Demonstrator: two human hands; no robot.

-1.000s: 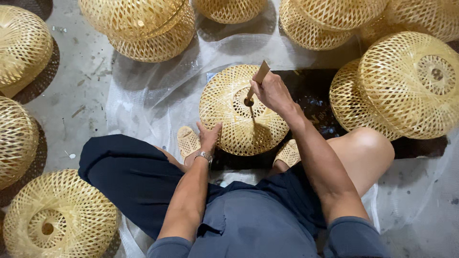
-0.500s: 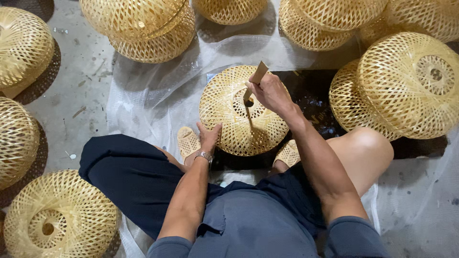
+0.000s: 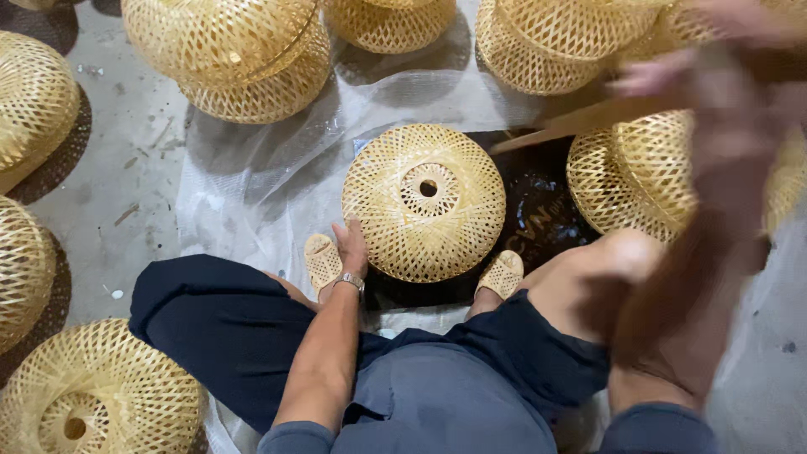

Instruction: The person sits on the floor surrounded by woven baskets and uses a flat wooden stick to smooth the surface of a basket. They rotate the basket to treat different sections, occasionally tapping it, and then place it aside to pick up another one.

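The concrete floor (image 3: 126,168) fills the left of the frame, and a sheet of clear plastic (image 3: 252,185) lies over its middle, running under me where I sit. Around me stand finished woven bamboo shades: a stacked pair (image 3: 235,55) at the upper left, one (image 3: 34,101) at the left edge, another (image 3: 92,399) at the lower left, more along the top and a cluster (image 3: 647,181) at the right.

The shade I am working on (image 3: 423,202) sits in the centre of the frame, dome side up, on a dark mat (image 3: 542,214) between my two sandalled feet. Its weave looks closed all round, with a small round opening at the crown; from here I judge it close to done, no loose strips showing, though its far side and its rim on the mat are hidden from me.

My left hand (image 3: 351,245) rests at the lower left edge of this shade, fingers laid flat against the weave, not curled round anything. My right hand (image 3: 714,76) is a blur at the upper right of the frame, well apart from the shade; it seems to grip a flat bamboo stick (image 3: 580,122) that slants down toward the centre, but I cannot tell for sure how the fingers sit.

What is left, I judge, is trimming or checking only.
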